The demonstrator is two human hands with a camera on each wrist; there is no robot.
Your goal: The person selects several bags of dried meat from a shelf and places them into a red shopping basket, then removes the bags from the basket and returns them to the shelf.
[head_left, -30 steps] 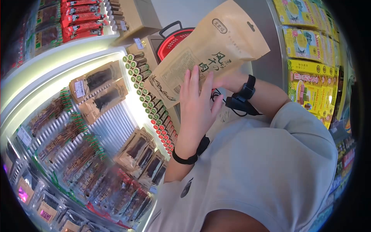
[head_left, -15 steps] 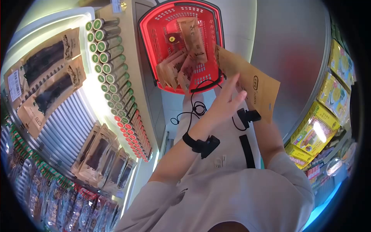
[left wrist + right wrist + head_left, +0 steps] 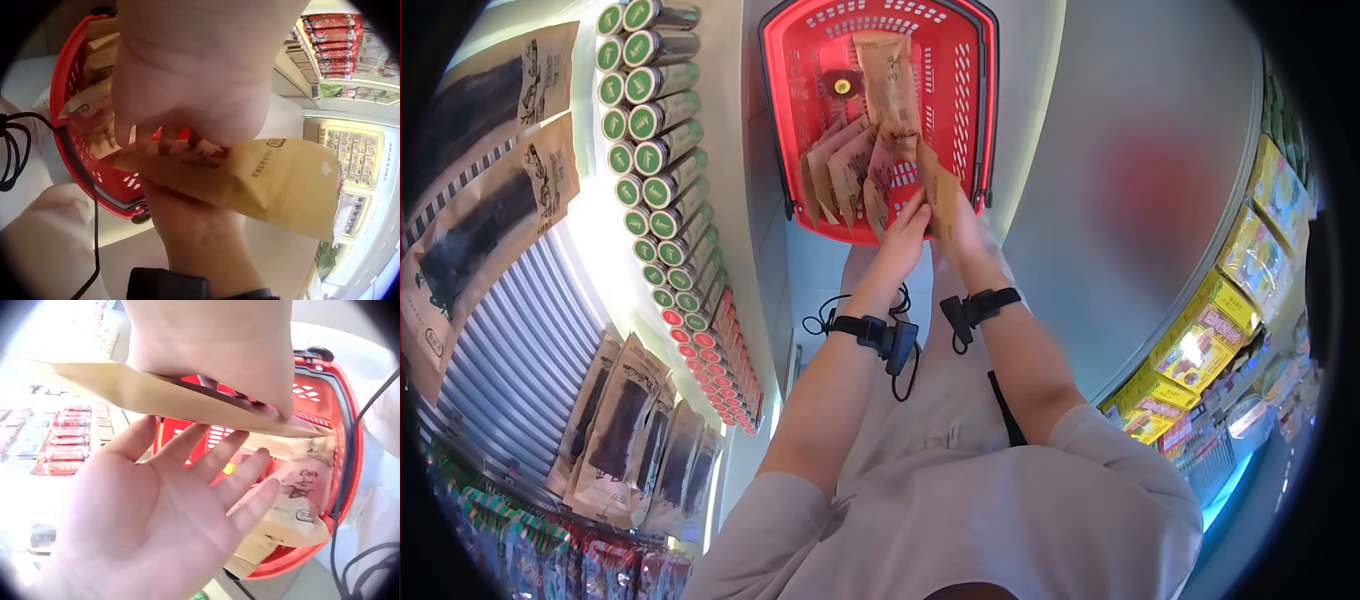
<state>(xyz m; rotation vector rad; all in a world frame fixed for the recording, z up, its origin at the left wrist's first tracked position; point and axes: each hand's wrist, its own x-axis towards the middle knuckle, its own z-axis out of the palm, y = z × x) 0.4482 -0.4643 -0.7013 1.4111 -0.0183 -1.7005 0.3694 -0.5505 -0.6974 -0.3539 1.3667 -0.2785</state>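
Kraft-paper packet (image 3: 942,198), edge-on between straight-fingered left hand (image 3: 903,243), touching it, and right hand (image 3: 968,240), finger curl hidden; best lowered evenly into red basket (image 3: 793,82), clear of similar packets (image 3: 848,175).

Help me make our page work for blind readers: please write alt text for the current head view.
A person's right hand holds a brown packet at the near rim of a red shopping basket, left hand against the packet's other side. More packets lie inside. Green- and red-ended tubes are at left, yellow boxes at right.
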